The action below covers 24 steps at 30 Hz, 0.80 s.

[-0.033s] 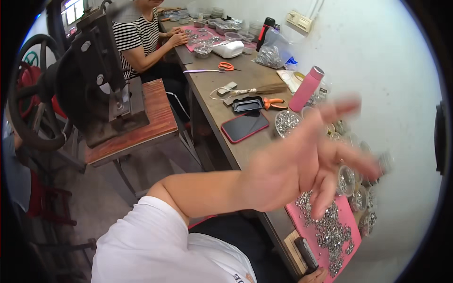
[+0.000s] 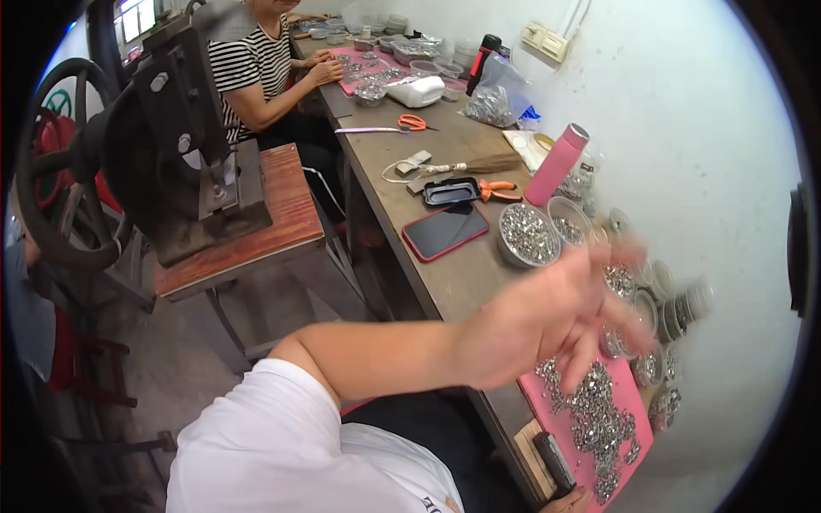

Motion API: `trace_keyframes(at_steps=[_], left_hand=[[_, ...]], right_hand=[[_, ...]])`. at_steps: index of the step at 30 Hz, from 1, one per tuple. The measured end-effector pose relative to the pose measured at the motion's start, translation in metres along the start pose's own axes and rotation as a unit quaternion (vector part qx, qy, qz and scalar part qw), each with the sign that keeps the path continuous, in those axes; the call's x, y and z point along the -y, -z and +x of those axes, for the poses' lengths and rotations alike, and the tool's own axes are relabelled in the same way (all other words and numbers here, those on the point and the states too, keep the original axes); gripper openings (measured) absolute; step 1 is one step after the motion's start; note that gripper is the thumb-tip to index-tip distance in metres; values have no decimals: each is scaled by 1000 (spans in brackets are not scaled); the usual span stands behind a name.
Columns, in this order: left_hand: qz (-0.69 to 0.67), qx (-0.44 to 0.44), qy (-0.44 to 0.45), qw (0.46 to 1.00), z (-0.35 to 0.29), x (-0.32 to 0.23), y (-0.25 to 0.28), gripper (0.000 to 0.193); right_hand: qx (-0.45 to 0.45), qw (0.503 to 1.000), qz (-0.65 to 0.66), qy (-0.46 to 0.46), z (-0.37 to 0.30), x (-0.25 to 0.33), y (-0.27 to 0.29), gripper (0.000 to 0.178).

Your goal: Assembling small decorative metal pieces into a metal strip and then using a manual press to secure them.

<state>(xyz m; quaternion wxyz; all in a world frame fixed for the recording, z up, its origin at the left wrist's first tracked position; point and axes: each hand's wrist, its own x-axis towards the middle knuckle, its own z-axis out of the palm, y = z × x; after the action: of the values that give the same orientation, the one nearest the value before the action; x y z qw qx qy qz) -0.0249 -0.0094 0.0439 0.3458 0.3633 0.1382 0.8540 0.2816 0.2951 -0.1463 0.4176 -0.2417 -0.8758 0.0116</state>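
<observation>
My left hand (image 2: 547, 321) is raised above the bench with its fingers spread, a little blurred by motion, and nothing shows in it. Beneath and beside it lies a pink board (image 2: 534, 398) covered with many small shiny metal pieces (image 2: 599, 419). Only part of my right hand (image 2: 571, 501) shows at the lower edge, by the board's near corner and the end of a dark bar (image 2: 554, 462); its fingers are mostly cut off. A clear tub of metal pieces (image 2: 528, 234) stands just beyond my left hand.
More clear tubs (image 2: 650, 366) line the wall. Farther along the bench lie a red-edged phone (image 2: 445, 231), orange-handled pliers (image 2: 499, 191), a brush (image 2: 492, 162) and a pink bottle (image 2: 557, 164). A black hand press (image 2: 162, 145) stands at left, near a seated person (image 2: 248, 77).
My left hand has moved slightly down and to the left, uncovering more of the tubs behind it. My right hand stays at the board's near corner.
</observation>
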Motion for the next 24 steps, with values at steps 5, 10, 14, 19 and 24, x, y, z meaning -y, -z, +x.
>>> trace_keyframes(at_steps=[5,10,14,19,24], left_hand=[[16,27,228,973,-42,101,38,40],[62,69,284,954,-72,163,52,33],[94,49,371,923,-95,163,79,32],[77,57,400,911,-125,201,87,32],[65,69,445,890,-145,227,85,32]], right_hand=[[11,1000,-8,-8,-5,-26,-6,26],[-9,998,-55,15,-8,-49,-12,27],[-32,996,-66,45,13,-2,-19,25],[-12,998,-57,4,13,12,-11,25],[-12,998,-59,19,14,18,-9,26]])
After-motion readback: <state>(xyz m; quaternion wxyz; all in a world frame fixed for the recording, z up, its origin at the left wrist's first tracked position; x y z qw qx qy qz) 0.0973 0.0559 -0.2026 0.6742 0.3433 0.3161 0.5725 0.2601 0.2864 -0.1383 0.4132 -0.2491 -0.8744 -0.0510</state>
